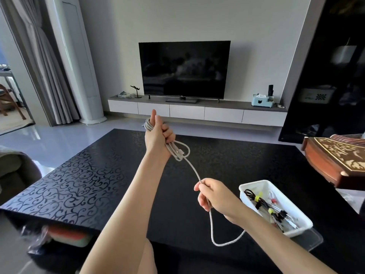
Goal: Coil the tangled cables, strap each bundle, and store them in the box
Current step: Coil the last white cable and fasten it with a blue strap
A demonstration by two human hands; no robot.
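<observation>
We hold a pale grey-white cable [194,171] in the air above the black patterned table [88,175]. Our left hand [159,133] is raised, thumb pointing up, with its fingers curled round several loops of the cable. These loops are gathered into a loose oval coil that hangs from the palm down past the wrist. One smaller loop sticks out to the right of the coil.

From the coil a single smooth, round strand runs down and to the right to our right hand [214,194], which pinches it between thumb and fingers. Below that hand the loose end drops, bends into a wide curve near the table edge and rises towards the white box [254,183]; we cannot see its tip.

The box sits on the table just beside our right wrist. It holds dark cable bundles [264,204] bound with yellow straps [256,198]. A television [184,68] stands on the far cabinet.
</observation>
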